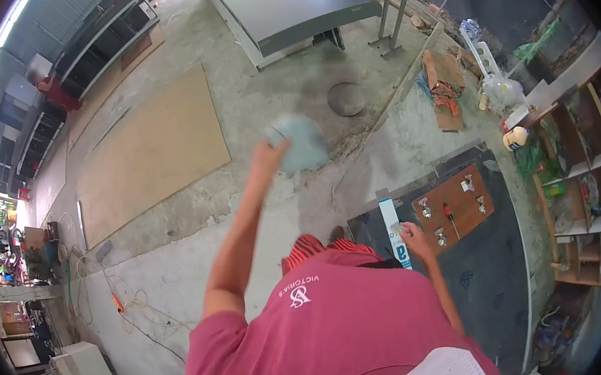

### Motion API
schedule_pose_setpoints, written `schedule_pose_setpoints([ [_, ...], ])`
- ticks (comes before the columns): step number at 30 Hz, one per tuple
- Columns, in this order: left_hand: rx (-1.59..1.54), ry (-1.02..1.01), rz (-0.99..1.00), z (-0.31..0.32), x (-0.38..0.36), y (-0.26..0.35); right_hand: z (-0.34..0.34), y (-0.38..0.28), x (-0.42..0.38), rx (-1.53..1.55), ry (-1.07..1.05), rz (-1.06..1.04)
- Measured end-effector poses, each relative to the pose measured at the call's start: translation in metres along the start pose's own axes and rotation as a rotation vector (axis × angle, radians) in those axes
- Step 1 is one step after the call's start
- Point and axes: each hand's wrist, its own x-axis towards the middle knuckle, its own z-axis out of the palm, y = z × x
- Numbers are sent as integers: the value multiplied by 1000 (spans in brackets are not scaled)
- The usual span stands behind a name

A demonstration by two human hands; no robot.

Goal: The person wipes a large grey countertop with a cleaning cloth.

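My left hand point(268, 156) is stretched out forward, closed on the edge of a pale blue-green sheet or bag point(302, 141), which is blurred by motion. My right hand point(415, 237) pinches a small, shiny piece point(397, 228), too small to name surely, over a white strip with blue print point(390, 211). Right of that hand lies a brown board point(463, 226) with several metal hinges point(425, 208) on it. A red-handled screwdriver point(449, 213) rests among the hinges. Strip and board lie on a large dark panel point(479, 279).
An open wooden shelf unit point(587, 228) stands at the right, near a yellowish bottle point(516, 138). Ahead is a large grey-topped table point(297, 3). A flat tan sheet point(156, 151) covers floor at the left, near loose cables point(139, 311). A person in red point(56, 92) is far left.
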Motion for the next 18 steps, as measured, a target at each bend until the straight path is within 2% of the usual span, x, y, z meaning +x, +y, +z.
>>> schedule_pose_setpoints([
  [1,-23,102,18,-16,19,41,-9,-9,6,-10,-10,14],
  [3,7,174,76,-47,84,71,-36,-62,18,-203,-31,-221],
  [4,-82,227,154,-57,119,77,-41,-75,29,-132,-51,-152],
  [6,-60,327,228,-78,197,85,-51,-94,48,-128,-31,-116],
  [8,125,304,202,-94,253,116,-55,-105,66,-104,10,-94],
  [10,127,385,428,-96,327,108,-56,-106,91,-97,25,-99],
  [12,146,327,372,-93,392,99,-54,-105,125,-80,54,-161],
  [15,125,236,263,-79,459,79,-61,-141,206,-177,118,-267],
  [18,139,124,210,-61,521,63,-73,-249,309,-102,116,-416],
])
